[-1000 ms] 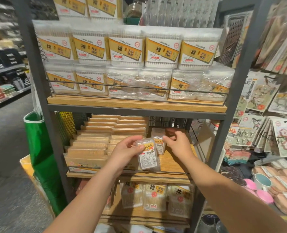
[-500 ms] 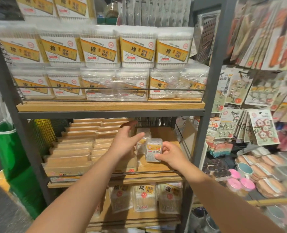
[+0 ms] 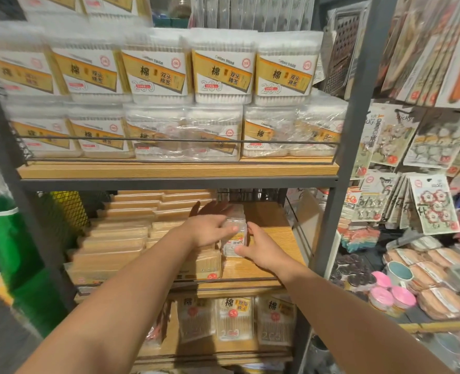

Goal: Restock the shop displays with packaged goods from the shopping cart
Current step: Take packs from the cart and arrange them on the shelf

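Middle shelf (image 3: 266, 268) — wooden board in a grey metal rack. A small clear plastic box (image 3: 233, 242) with a white and yellow label stands on it, just right of the stacked flat tan packs (image 3: 120, 238); the label's print is too blurred to read.

Left hand (image 3: 210, 229): fingers curled over the box's top and left side, thumb across its front — gripping it.

Right hand (image 3: 261, 251): pressed to the box's right side, thumb under its lower front edge, fingers bent round it — holding it too.

A second clear box (image 3: 237, 210) stands just behind the first, partly hidden by the left hand.

Upper shelf (image 3: 180, 170): two tiers of cotton swab tubs (image 3: 220, 68), behind a thin wire rail. Labels white with a gold band, reading "Cotton Swab", "棉", "双头棉签" and "200". Several lower-tier tubs are wrapped in clear film.

Lower shelf: three bagged swab packs (image 3: 234, 318), marked "棉", with a red "5" sticker on the middle one.

Right of the rack: hanging card packs (image 3: 434, 203) of hooks with flower shapes, a metal grater (image 3: 340, 52) higher up, and pink-lidded round tubs (image 3: 393, 296) below.

Left: a green bin (image 3: 4, 238) on the floor.
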`<action>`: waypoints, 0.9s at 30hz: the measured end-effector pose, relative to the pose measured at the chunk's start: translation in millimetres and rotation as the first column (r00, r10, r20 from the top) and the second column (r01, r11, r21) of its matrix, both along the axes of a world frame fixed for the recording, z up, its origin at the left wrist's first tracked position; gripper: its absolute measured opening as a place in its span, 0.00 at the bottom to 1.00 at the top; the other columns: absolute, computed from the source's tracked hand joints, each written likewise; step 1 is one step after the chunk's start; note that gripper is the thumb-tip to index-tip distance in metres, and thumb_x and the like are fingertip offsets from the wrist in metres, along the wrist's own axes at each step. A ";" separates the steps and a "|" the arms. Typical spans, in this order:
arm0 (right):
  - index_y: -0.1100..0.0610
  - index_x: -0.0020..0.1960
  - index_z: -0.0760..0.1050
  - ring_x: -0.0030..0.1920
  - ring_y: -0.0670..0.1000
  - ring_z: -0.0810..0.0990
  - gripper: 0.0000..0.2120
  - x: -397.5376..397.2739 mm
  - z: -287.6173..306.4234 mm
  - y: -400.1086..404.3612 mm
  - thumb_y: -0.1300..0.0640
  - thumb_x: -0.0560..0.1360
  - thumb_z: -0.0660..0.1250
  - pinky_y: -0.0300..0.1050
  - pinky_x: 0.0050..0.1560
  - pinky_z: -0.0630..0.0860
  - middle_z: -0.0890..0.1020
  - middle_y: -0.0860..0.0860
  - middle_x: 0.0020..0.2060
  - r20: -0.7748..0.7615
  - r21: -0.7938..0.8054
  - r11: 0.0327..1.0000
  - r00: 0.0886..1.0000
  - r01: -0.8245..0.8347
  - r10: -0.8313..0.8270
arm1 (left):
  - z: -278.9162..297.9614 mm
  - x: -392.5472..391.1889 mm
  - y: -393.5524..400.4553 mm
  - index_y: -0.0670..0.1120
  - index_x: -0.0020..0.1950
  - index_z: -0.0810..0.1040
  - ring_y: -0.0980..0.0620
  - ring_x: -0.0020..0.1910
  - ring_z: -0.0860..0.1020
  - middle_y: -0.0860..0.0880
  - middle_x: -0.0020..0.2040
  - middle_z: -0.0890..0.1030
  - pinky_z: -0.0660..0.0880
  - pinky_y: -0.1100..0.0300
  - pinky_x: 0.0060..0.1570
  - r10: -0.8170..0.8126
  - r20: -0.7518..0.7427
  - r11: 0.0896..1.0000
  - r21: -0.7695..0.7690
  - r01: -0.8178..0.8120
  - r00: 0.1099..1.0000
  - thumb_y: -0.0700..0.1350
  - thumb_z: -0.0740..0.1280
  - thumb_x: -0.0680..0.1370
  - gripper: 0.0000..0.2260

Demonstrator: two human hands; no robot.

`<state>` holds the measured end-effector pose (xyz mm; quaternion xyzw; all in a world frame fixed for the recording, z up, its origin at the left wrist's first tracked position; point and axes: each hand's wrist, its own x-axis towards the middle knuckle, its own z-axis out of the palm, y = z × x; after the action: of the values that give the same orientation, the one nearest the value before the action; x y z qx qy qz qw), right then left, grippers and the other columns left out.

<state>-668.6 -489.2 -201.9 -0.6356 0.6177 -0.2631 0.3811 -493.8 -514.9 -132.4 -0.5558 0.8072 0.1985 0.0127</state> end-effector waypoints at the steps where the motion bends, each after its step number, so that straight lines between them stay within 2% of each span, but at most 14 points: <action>1: 0.48 0.73 0.63 0.66 0.49 0.72 0.32 0.0 -0.2 -3.4 0.48 0.73 0.71 0.52 0.68 0.69 0.72 0.46 0.68 -0.031 0.004 0.999 0.999 -0.041 0.041 | -0.3 0.4 -1.5 0.47 0.75 0.67 0.47 0.73 0.67 0.46 0.75 0.69 0.63 0.52 0.70 -0.012 0.015 1.000 -0.004 0.012 1.000 0.67 0.50 0.80 0.32; 3: 0.50 0.64 0.69 0.59 0.50 0.76 0.22 2.7 -0.4 -10.1 0.46 0.73 0.69 0.54 0.64 0.73 0.76 0.49 0.60 -0.110 -0.004 0.997 0.991 -0.082 0.081 | -0.4 1.4 -3.7 0.48 0.76 0.68 0.48 0.76 0.64 0.47 0.76 0.67 0.58 0.49 0.74 -0.037 0.055 0.999 0.004 0.037 0.998 0.66 0.49 0.81 0.31; 5: 0.54 0.59 0.70 0.56 0.51 0.76 0.18 5.9 -1.7 -19.4 0.47 0.74 0.68 0.52 0.61 0.74 0.75 0.51 0.56 -0.144 -0.034 0.994 0.985 -0.103 0.098 | -5.1 4.1 -11.8 0.49 0.77 0.65 0.48 0.78 0.57 0.47 0.79 0.61 0.51 0.47 0.77 -0.062 0.112 0.998 -0.006 0.063 0.992 0.66 0.47 0.81 0.31; 8: 0.51 0.56 0.73 0.47 0.46 0.76 0.10 8.8 -0.4 -31.4 0.49 0.77 0.67 0.43 0.47 0.74 0.76 0.48 0.49 -0.169 -0.036 0.993 0.980 -0.117 0.109 | -11.4 10.0 -28.0 0.54 0.81 0.49 0.50 0.80 0.45 0.50 0.82 0.48 0.40 0.48 0.77 -0.055 0.122 0.992 -0.110 0.068 0.991 0.67 0.48 0.80 0.32; 12: 0.49 0.55 0.80 0.43 0.45 0.79 0.08 12.5 1.5 -46.7 0.49 0.78 0.65 0.44 0.47 0.77 0.81 0.44 0.43 -0.141 -0.016 0.988 0.979 -0.153 0.149 | -10.4 15.6 -41.8 0.56 0.80 0.50 0.48 0.79 0.53 0.50 0.81 0.54 0.49 0.52 0.76 -0.029 0.068 0.997 -0.070 0.034 0.997 0.67 0.54 0.80 0.32; 14: 0.48 0.50 0.79 0.36 0.41 0.75 0.06 14.0 1.4 -48.9 0.48 0.79 0.65 0.38 0.38 0.72 0.78 0.44 0.37 -0.151 -0.016 0.989 0.978 -0.146 0.142 | -9.1 19.2 -44.6 0.57 0.80 0.53 0.47 0.78 0.56 0.50 0.80 0.57 0.53 0.53 0.75 -0.017 0.048 0.999 0.027 0.016 0.999 0.67 0.54 0.80 0.31; 15: 0.48 0.49 0.77 0.34 0.41 0.74 0.05 14.4 2.0 -48.0 0.48 0.79 0.65 0.37 0.35 0.71 0.77 0.43 0.35 -0.158 -0.021 0.990 0.979 -0.136 0.131 | -10.4 21.4 -46.3 0.58 0.80 0.53 0.47 0.78 0.57 0.50 0.80 0.57 0.54 0.52 0.75 -0.014 0.037 1.000 0.008 0.013 0.999 0.69 0.54 0.79 0.32; 16: 0.48 0.51 0.76 0.34 0.41 0.74 0.06 14.3 2.5 -46.4 0.46 0.78 0.66 0.39 0.36 0.73 0.77 0.44 0.36 -0.148 -0.021 0.991 0.981 -0.131 0.126 | -10.5 23.3 -46.5 0.58 0.80 0.52 0.47 0.78 0.57 0.50 0.80 0.57 0.55 0.51 0.75 -0.009 0.034 0.999 -0.052 0.011 0.999 0.70 0.54 0.77 0.34; 17: 0.50 0.57 0.74 0.38 0.44 0.77 0.13 12.6 2.8 -42.0 0.45 0.78 0.66 0.43 0.42 0.77 0.79 0.46 0.41 -0.129 -0.018 0.993 0.986 -0.113 0.110 | -8.5 23.8 -42.6 0.58 0.80 0.52 0.47 0.78 0.56 0.50 0.80 0.56 0.55 0.51 0.75 -0.002 0.029 0.995 -0.104 0.005 1.000 0.71 0.54 0.77 0.35; 19: 0.56 0.70 0.65 0.52 0.50 0.80 0.28 6.2 3.8 -33.5 0.42 0.77 0.66 0.48 0.54 0.77 0.79 0.53 0.55 -0.109 -0.007 0.998 0.992 -0.065 0.064 | -2.6 22.1 -31.2 0.55 0.80 0.53 0.47 0.78 0.56 0.49 0.81 0.55 0.54 0.52 0.75 0.004 -0.007 0.995 -0.105 -0.005 1.000 0.67 0.53 0.79 0.32; 21: 0.58 0.78 0.54 0.62 0.51 0.76 0.37 -1.1 6.5 -21.2 0.42 0.78 0.65 0.44 0.60 0.73 0.70 0.55 0.69 -0.068 0.010 0.998 0.995 -0.066 0.066 | 7.7 18.1 -14.2 0.51 0.78 0.62 0.47 0.75 0.64 0.46 0.78 0.64 0.60 0.54 0.71 0.011 -0.041 1.000 -0.027 -0.012 0.999 0.64 0.49 0.82 0.29; 22: 0.58 0.79 0.50 0.66 0.51 0.74 0.38 -6.4 9.0 -10.9 0.44 0.79 0.64 0.42 0.62 0.70 0.64 0.54 0.75 -0.027 0.010 0.998 0.998 -0.060 0.060 | 11.7 14.5 -5.7 0.50 0.74 0.68 0.47 0.71 0.69 0.46 0.73 0.71 0.65 0.55 0.67 -0.022 -0.044 0.999 -0.049 0.019 0.999 0.64 0.49 0.82 0.27; 24: 0.56 0.80 0.48 0.70 0.49 0.70 0.35 -17.3 9.7 10.5 0.48 0.81 0.62 0.38 0.65 0.65 0.59 0.51 0.77 0.043 0.001 1.000 0.999 -0.031 0.030 | 19.7 4.7 12.3 0.50 0.69 0.74 0.48 0.66 0.75 0.48 0.66 0.78 0.71 0.55 0.62 -0.155 -0.058 0.963 -0.231 0.138 0.986 0.65 0.51 0.81 0.26; 27: 0.57 0.78 0.57 0.69 0.48 0.70 0.30 -39.2 9.2 54.5 0.54 0.81 0.64 0.37 0.63 0.67 0.69 0.51 0.69 0.164 -0.012 0.996 0.983 0.085 -0.082 | 16.3 -19.9 42.1 0.50 0.69 0.76 0.52 0.65 0.74 0.51 0.66 0.78 0.68 0.59 0.64 -0.336 -0.166 0.902 -0.339 0.266 0.927 0.66 0.52 0.75 0.31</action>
<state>-707.8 -434.7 -192.6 -0.5889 0.6081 -0.3357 0.4132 -513.7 -472.8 -116.1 -0.3931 0.9011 0.1249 -0.1336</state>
